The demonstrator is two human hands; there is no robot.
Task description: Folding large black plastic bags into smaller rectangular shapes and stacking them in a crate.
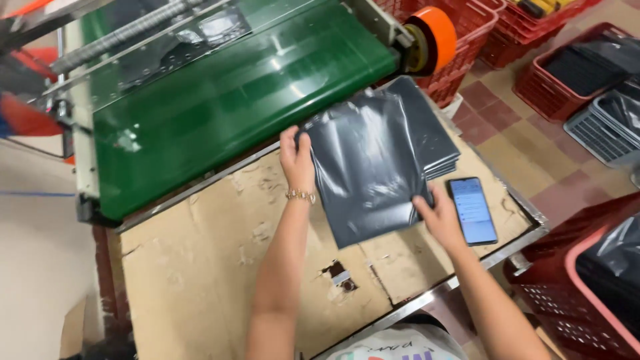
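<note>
- the work in hand was the handling of a grey poly mailer bag [363,173], which lay flat on the cardboard-covered table [200,267], just in front of the green conveyor belt [227,93].
- the left hand [297,157] was closed on the bag's top left corner, the corner nearest the conveyor belt, with the thumb over the edge.
- the right hand [440,217] pinched the bag's lower right edge, on the side away from the conveyor belt, fingers on top of the film.
- the bag rested partly on a stack of similar grey bags [430,137], which sat beside the conveyor belt's orange roller end [433,37].
- a smartphone [472,210] with a lit screen lay on the table, further from the conveyor belt than the stack and touching or nearly touching the right hand.
- judgement: the film looked slick and creased, so a grip at two opposite corners suited it; even tension would keep the bag flat and would separate only the top bag from the stack.
- judgement: the right hand should have cleared the smartphone, since a sweep of the bag could push it toward the table edge.
- red plastic baskets [567,287] stood on the floor, beyond the table and well apart from the conveyor belt.
</note>
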